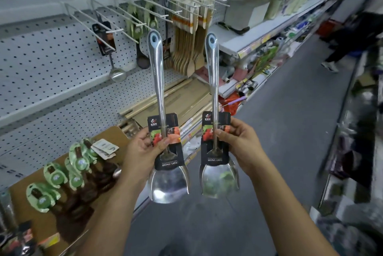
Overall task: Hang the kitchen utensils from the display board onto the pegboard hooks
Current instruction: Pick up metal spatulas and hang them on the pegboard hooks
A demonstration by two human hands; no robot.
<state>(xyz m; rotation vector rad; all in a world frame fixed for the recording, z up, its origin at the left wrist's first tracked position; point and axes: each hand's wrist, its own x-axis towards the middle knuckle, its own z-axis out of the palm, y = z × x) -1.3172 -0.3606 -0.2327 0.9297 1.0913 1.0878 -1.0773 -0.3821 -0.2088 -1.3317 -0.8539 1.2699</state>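
My left hand (141, 152) pinches a steel spatula (158, 81) by its black label card, blade down, blue-ringed hang hole up. My right hand (238, 144) holds a second, matching steel spatula (213, 77) the same way, just to the right. Both are upright in front of the white pegboard (51, 48), below its long white wire hooks (116, 15). A brown display board (62, 210) at lower left carries several dark utensils with green cards (76, 164).
A small ladle (116, 69), a dark spoon and a bundle of wooden spatulas (188, 48) hang on the hooks. Cardboard and wooden sticks lie on the lower shelf. The grey aisle floor runs right, with stocked shelves and a crouching person (348, 40) far right.
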